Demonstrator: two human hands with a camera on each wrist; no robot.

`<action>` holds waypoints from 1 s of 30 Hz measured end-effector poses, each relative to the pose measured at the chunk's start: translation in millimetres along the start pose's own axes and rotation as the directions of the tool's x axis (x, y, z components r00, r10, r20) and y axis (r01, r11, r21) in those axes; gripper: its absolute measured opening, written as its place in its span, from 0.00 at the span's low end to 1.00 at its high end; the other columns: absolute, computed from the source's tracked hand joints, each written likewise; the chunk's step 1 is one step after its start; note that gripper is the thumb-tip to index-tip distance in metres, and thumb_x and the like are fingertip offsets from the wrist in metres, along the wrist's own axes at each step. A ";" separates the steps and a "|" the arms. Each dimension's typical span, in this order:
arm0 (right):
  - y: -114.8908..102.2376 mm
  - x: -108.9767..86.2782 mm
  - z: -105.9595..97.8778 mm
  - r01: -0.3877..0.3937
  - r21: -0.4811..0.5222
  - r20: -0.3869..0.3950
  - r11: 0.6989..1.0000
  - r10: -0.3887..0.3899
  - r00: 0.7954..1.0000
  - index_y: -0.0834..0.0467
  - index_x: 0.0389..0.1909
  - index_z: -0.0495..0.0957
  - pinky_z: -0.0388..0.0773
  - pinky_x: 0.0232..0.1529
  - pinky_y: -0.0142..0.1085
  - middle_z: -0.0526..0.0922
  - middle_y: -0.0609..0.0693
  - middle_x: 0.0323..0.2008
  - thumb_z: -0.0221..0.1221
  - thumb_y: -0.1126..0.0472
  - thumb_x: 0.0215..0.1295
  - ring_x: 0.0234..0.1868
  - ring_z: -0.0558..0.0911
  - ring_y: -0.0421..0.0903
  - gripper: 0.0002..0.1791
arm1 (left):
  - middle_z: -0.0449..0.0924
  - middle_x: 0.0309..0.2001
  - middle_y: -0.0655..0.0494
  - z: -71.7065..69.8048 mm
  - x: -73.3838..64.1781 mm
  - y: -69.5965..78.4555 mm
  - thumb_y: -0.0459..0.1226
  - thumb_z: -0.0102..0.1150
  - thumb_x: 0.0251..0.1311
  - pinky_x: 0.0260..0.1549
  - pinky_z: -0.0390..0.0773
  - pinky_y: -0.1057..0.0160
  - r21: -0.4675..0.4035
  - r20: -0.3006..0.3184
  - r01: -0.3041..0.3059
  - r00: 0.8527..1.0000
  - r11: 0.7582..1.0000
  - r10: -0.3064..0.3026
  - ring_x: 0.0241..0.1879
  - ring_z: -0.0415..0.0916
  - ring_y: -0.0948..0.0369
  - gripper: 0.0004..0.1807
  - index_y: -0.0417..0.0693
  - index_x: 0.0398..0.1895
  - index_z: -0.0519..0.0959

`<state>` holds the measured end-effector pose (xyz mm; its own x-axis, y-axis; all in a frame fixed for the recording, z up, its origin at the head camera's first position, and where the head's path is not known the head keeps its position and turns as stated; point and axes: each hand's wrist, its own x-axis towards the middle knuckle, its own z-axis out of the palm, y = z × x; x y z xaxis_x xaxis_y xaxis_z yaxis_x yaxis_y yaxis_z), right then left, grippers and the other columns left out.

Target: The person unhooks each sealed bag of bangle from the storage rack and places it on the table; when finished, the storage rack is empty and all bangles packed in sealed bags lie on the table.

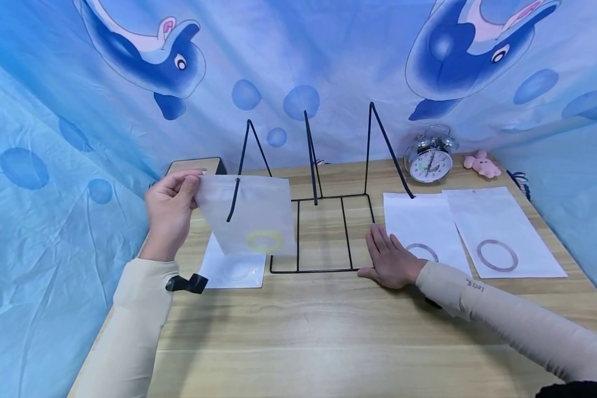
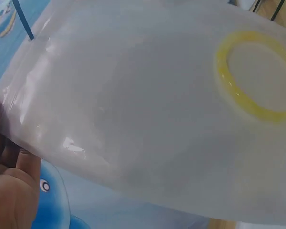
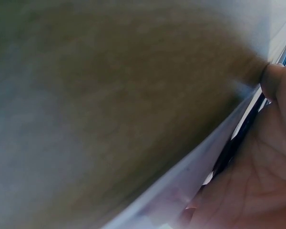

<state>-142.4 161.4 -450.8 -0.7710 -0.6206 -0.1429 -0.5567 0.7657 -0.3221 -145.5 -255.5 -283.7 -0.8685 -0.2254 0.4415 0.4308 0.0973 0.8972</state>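
My left hand (image 1: 170, 207) pinches the top left corner of a translucent bag (image 1: 246, 207) between thumb and fingers. Inside it a yellow ring (image 1: 265, 241) shows, larger in the left wrist view (image 2: 229, 71). The left arm of a black wire rack (image 1: 298, 235) passes through the bag near its top edge, its tip in front of the bag. My right hand (image 1: 392, 258) rests with extended fingers on the right side of the rack's base, beside a white bag (image 1: 408, 213) with a ring in it. In the right wrist view, the palm (image 3: 257, 167) lies against a dark bar.
Another bag (image 1: 492, 215) with a pinkish ring lies at the right. One more bag (image 1: 249, 276) lies partly under the held one. An alarm clock (image 1: 430, 165) and pink toy (image 1: 482, 165) stand at the back; a box (image 1: 196, 164) is behind my left hand.
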 end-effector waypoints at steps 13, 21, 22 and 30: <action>-5.8 0.4 -5.9 -0.017 -0.018 0.020 1.000 0.018 1.000 0.79 0.73 0.44 0.43 0.70 0.64 0.36 0.78 0.74 0.50 0.42 0.76 0.75 0.39 0.72 0.49 | 0.86 0.32 0.53 -7.0 -23.4 13.9 0.34 0.62 0.66 0.26 0.79 0.71 -0.005 -0.015 0.035 0.999 0.999 -0.035 0.29 0.79 0.64 0.10 0.32 0.40 0.85; -5.0 0.2 -4.8 -0.039 -0.048 0.043 0.998 0.041 0.998 0.78 0.74 0.43 0.43 0.71 0.63 0.35 0.76 0.75 0.49 0.41 0.77 0.76 0.38 0.70 0.49 | 0.84 0.29 0.53 -11.0 -39.9 20.8 0.30 0.61 0.66 0.23 0.75 0.72 -0.026 -0.019 0.043 0.999 0.999 -0.043 0.25 0.74 0.63 0.07 0.34 0.37 0.86; -4.9 0.3 -4.5 -0.039 -0.048 0.043 0.998 0.041 0.998 0.78 0.74 0.43 0.43 0.71 0.63 0.35 0.76 0.75 0.49 0.41 0.77 0.76 0.38 0.70 0.49 | 0.84 0.30 0.53 -11.6 -41.8 21.4 0.30 0.60 0.67 0.23 0.74 0.71 -0.026 -0.018 0.045 0.999 0.999 -0.045 0.25 0.74 0.63 0.07 0.34 0.37 0.86; -5.4 0.6 -3.6 -0.038 -0.054 0.043 0.998 0.040 0.998 0.79 0.74 0.43 0.43 0.71 0.63 0.35 0.77 0.75 0.49 0.41 0.77 0.76 0.38 0.70 0.49 | 0.84 0.32 0.51 -16.2 -53.7 25.0 0.30 0.60 0.67 0.24 0.76 0.71 -0.082 0.010 0.063 0.998 0.995 -0.062 0.26 0.75 0.63 0.08 0.32 0.38 0.85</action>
<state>-141.0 157.4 -445.8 -0.7788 -0.5959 -0.1956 -0.5430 0.7967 -0.2652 -84.1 -256.7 -285.2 -0.8960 -0.2216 0.3848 0.3939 0.0036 0.9192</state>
